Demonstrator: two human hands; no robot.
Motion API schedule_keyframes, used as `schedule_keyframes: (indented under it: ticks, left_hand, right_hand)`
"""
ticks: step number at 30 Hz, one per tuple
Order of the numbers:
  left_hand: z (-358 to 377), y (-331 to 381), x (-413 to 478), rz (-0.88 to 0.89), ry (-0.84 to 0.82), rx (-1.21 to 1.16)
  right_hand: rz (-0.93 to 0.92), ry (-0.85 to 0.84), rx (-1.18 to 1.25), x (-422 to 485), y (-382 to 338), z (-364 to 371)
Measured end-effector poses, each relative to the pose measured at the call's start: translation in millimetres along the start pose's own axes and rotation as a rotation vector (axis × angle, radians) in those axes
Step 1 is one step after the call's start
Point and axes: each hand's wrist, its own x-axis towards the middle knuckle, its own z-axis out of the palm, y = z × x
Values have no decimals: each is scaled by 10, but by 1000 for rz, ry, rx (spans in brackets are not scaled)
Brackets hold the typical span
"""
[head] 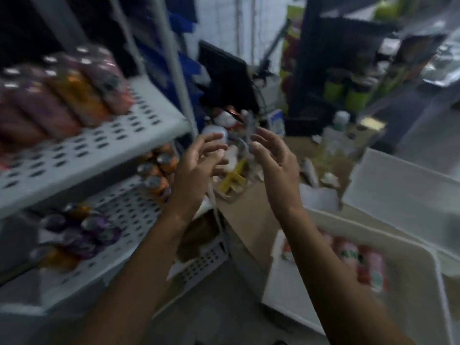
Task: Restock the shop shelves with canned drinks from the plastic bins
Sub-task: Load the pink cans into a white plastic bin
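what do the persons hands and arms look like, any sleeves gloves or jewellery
The left hand and right hand wear no gloves. The left forearm and right forearm show no sleeves down to the frame's bottom edge. No watch, bracelet or band shows on either wrist. The picture is too blurred to rule out a thin ring.

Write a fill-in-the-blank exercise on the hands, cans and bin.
1. The left hand and the right hand hold ____.
2. The bin with pink cans lies beneath the ____ forearm.
3. The purple cans stand on the ____ of the two shelves.

Missing words: nothing; right; lower.
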Motion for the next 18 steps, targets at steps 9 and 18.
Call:
schedule_keyframes:
  ticks: [9, 18]
  left_hand:
    - [-2076, 638, -553, 92, 498, 47]
    - [-3169, 605, -1151, 123, 689, 82]
  right_hand:
    - [-151, -471, 122, -257, -800, 2042]
    - [-106, -663, 67, -605, -879, 3331]
